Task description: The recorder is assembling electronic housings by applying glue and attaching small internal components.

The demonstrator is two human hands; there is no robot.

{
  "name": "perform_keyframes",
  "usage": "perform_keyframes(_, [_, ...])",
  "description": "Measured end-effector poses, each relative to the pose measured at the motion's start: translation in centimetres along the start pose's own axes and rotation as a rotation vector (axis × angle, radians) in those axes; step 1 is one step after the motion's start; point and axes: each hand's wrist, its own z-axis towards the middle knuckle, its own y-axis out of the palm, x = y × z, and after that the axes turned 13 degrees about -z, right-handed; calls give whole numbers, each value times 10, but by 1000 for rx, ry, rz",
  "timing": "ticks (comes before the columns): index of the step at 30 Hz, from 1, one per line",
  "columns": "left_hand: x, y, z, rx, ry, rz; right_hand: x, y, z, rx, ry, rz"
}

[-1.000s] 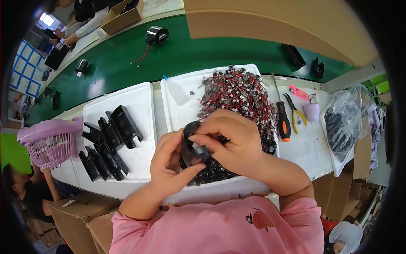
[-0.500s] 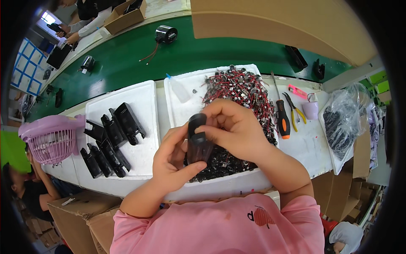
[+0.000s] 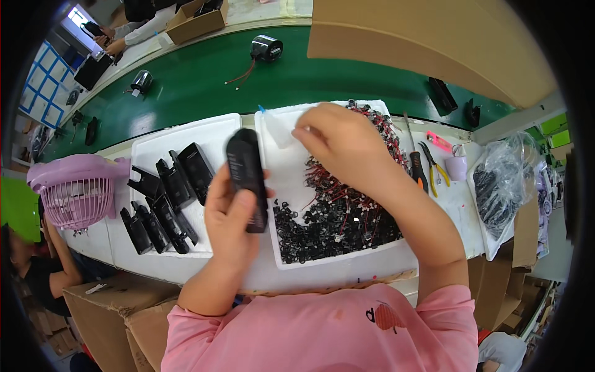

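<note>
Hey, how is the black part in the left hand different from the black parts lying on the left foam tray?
The black part is gripped upright in the left hand, lifted off the bench; the black parts on the tray lie flat on the left foam tray. The held one is alone; the tray ones sit crowded in rough rows, some overlapping. All are long, dark, glossy housings of similar shape.

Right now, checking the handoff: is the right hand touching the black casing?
Apart. The head view shows the right hand over the white tray, clear of the black casing in the left hand.
</note>
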Motion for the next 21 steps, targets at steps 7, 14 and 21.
perform_keyframes(7, [7,-1,14,124,-157,-176,12,43,39,-132,-502,-880])
perform_keyframes(14, [6,-1,13,99,-260,-304,-3,23,36,-132,-369,-796])
perform_keyframes(21, [2,4,3,0,-354,-190,-20,-27,-29,249,-77,118])
